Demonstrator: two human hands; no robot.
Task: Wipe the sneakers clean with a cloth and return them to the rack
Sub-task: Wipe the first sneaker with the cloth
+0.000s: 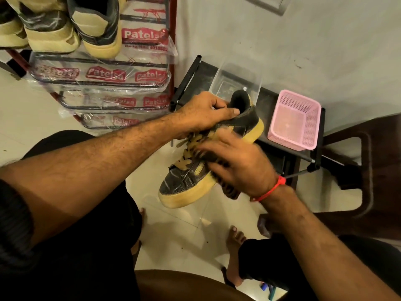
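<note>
The metal-tube rack (102, 83) at upper left has tiers wrapped in crinkled clear plastic; its top tier carries dark sneakers with tan soles (52, 25). A low black surface (282, 101) carries a square pink mesh basket (295, 120), nothing visible inside, and a clear plastic box (236, 81), its contents unclear. Held above the tiled floor, the sneaker (184, 183), cracked dark leather on a thick tan sole, runs diagonally, toe toward the person, heel toward the black surface. The left hand (204, 114) grips its collar, fingers curled. The right hand (240, 168), blurred, presses a dark cloth (230, 190) to its side, fingers clamped on it.
</note>
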